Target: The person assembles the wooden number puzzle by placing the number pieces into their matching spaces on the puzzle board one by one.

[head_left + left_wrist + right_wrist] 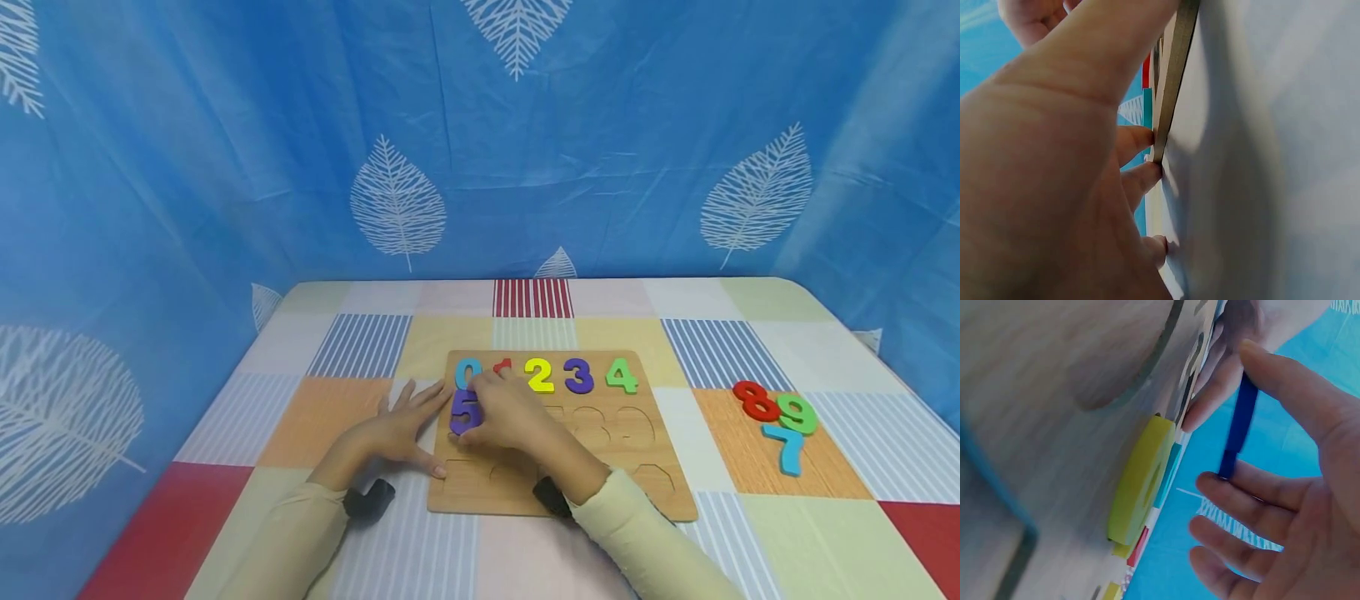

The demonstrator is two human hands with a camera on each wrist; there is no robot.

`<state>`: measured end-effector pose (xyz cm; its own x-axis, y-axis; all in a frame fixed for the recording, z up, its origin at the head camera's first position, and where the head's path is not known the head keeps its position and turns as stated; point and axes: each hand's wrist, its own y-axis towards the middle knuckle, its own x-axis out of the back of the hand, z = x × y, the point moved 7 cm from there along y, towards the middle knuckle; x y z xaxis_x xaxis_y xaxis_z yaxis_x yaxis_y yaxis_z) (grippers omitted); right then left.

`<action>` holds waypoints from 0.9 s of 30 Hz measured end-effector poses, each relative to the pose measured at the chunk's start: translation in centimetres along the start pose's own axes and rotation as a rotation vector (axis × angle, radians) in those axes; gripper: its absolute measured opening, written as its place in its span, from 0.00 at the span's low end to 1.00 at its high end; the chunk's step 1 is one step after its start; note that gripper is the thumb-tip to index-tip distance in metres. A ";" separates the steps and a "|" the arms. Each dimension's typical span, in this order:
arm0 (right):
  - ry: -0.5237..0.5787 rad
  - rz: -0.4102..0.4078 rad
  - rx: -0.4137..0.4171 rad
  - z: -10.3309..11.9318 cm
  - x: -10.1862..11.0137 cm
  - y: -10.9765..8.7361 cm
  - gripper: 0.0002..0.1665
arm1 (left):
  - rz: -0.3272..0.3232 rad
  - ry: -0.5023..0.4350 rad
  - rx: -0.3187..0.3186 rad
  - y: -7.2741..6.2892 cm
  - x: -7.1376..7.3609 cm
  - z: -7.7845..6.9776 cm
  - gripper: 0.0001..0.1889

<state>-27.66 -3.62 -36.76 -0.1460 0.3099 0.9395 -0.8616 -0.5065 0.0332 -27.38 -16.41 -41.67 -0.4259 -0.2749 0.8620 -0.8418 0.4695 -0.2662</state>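
Observation:
A wooden number board (pixel 622 454) lies on the table. My right hand (pixel 513 415) pinches a purple number 5 (pixel 465 412) between thumb and fingers, over the left end of the board's middle row. From the right wrist view the 5 (pixel 1244 415) is seen edge-on and raised off the board. My left hand (pixel 393 433) has its fingers spread at the board's left edge; fingertips touch that edge in the left wrist view. The top row holds a blue 0 (pixel 461 375), a red 1 (pixel 501 364) partly hidden by the right hand, a yellow 2 (pixel 539 376), a purple 3 (pixel 578 377) and a green 4 (pixel 622 377).
Right of the board, a red 8 (pixel 756 402), a green 9 (pixel 797 414) and a blue 7 (pixel 784 448) lie loose on the patchwork tablecloth (pixel 810 533). Blue cloth (pixel 570 167) with white leaf prints hangs behind the table and along its sides.

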 end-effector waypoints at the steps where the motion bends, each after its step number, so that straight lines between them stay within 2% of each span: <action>1: -0.019 0.006 -0.004 0.1 0.0 0.0 0.44 | 0.003 0.004 0.005 0.0 0.0 0.0 0.59; 6: -0.145 0.034 0.005 0.6 -0.3 0.0 0.45 | 0.005 0.013 0.002 -0.1 -0.1 0.0 0.59; 12: -0.218 0.088 0.001 0.3 -1.3 0.2 0.47 | -0.001 -0.004 -0.010 0.1 -0.2 0.1 0.59; 17: -0.273 0.094 0.009 0.4 -1.7 0.3 0.45 | -0.008 0.005 -0.008 0.2 -0.4 0.2 0.58; 27: -0.236 0.104 -0.029 -0.1 -1.8 0.5 0.46 | -0.006 0.012 0.008 0.2 -0.4 0.2 0.59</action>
<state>-27.83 -4.38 -38.46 -0.1204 0.0592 0.9910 -0.8620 -0.5013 -0.0747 -27.45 -16.42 -42.15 -0.4169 -0.2672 0.8688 -0.8470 0.4612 -0.2646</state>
